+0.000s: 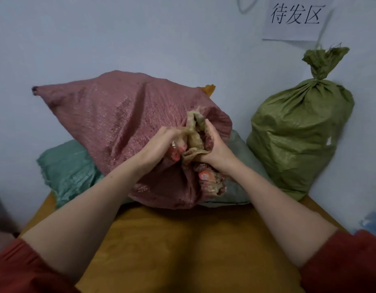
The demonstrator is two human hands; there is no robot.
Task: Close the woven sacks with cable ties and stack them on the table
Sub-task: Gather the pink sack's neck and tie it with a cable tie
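Observation:
A full pink woven sack lies on its side on top of a teal woven sack, both on the yellow-brown table. Its open mouth faces me, bunched into a tan and reddish neck. My left hand grips the left side of that bunched mouth. Around the right side of it my right hand is closed. An olive-green sack stands upright at the right, its neck cinched shut. I see no cable tie in either hand.
A pale blue wall runs close behind the sacks. A paper sign with printed characters hangs on it at the upper right. A yellow corner of something pokes out behind the pink sack. The table's front half lies bare between my forearms.

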